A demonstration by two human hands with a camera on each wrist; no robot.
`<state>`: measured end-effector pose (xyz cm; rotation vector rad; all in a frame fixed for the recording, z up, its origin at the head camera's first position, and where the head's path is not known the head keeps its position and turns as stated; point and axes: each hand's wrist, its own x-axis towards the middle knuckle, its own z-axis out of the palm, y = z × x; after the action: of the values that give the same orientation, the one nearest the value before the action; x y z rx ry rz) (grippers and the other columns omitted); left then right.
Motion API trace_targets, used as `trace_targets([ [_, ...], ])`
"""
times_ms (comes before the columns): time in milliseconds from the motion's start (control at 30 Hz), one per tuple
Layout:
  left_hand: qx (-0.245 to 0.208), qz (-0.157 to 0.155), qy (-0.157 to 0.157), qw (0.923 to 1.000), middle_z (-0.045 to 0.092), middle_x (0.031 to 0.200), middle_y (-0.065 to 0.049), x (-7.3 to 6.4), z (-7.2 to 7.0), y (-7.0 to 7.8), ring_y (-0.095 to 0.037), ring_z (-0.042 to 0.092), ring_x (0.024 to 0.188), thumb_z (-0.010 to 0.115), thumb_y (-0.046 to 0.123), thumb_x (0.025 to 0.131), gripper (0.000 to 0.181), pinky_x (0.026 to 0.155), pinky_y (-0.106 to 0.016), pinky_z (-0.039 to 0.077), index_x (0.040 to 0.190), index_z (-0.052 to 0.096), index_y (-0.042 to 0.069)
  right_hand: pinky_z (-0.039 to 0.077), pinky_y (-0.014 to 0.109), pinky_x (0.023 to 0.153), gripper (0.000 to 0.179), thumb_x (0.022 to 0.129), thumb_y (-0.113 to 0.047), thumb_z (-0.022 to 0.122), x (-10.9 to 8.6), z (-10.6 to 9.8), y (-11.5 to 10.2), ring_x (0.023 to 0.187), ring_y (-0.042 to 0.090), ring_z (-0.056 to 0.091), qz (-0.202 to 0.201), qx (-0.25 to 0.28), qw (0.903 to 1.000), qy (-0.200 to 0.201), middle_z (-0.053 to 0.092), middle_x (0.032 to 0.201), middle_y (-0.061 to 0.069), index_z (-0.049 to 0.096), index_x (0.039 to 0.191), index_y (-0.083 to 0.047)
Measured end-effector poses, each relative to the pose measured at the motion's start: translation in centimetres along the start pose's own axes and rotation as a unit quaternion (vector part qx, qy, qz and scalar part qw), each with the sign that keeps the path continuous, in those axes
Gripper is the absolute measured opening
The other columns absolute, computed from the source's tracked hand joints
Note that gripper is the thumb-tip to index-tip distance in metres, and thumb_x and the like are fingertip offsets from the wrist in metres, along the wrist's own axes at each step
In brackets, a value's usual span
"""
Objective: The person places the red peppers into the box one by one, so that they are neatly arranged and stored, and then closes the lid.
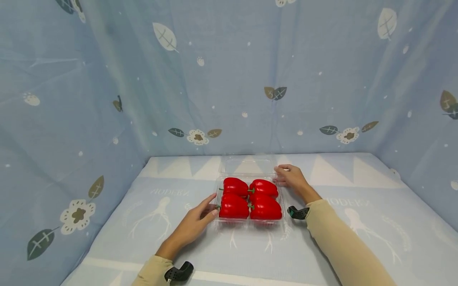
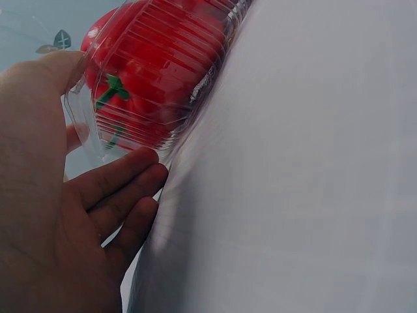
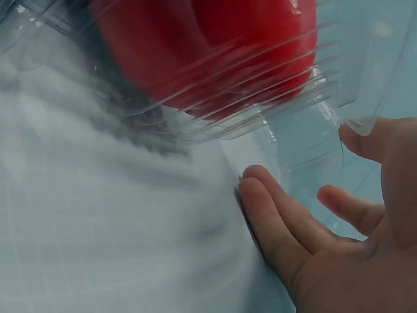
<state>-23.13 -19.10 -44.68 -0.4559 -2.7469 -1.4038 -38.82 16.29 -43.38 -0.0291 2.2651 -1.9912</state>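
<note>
Several red bell peppers (image 1: 265, 208) with green stems fill a clear plastic clamshell box (image 1: 283, 216) on the cloth-covered table. Its transparent lid (image 1: 248, 163) lies folded back, away from me. At the box's left side is my left hand (image 1: 191, 225); in the left wrist view the thumb is at the rim and the fairly straight fingers (image 2: 133, 176) touch the ribbed wall. My right hand (image 1: 291, 178) is by the far right corner, near the lid's hinge. Its thumb touches the plastic edge in the right wrist view, while extended fingers (image 3: 273, 218) lie below.
A pale blue patterned cloth (image 1: 171, 238) covers the table. Blue printed curtains (image 1: 232, 79) enclose the back and both sides. A black wrist device (image 1: 180, 273) sits at the left cuff, and another black device (image 1: 298, 213) at the right.
</note>
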Motion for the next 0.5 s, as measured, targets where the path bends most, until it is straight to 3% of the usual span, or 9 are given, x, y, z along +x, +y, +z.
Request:
trace_targets([
  [267, -0.001, -0.005, -0.001, 1.0000, 0.064, 0.132, -0.002, -0.11, -0.03, 0.04, -0.021, 0.060, 0.120, 0.056, 0.051, 0.100, 0.065, 0.105, -0.051, 0.044, 0.157, 0.037, 0.028, 0.058, 0.029, 0.081, 0.059, 0.104, -0.021, 0.057, 0.01, 0.60, 0.33, 0.100, 0.023, 0.071, 0.003, 0.030, 0.9995, -0.011, 0.050, 0.140, 0.032, 0.034, 0.149, 0.009],
  [500, 0.002, 0.004, 0.000, 1.0000, 0.064, 0.132, -0.004, -0.10, 0.15, 0.37, -0.022, 0.061, 0.119, 0.056, 0.050, 0.100, 0.065, 0.103, -0.050, 0.045, 0.157, 0.036, 0.025, 0.057, 0.031, 0.085, 0.057, 0.104, -0.022, 0.055, -0.28, 0.43, 0.24, 0.103, 0.025, 0.070, -0.006, 0.025, 0.9997, -0.002, 0.052, 0.139, 0.030, 0.036, 0.150, 0.007],
])
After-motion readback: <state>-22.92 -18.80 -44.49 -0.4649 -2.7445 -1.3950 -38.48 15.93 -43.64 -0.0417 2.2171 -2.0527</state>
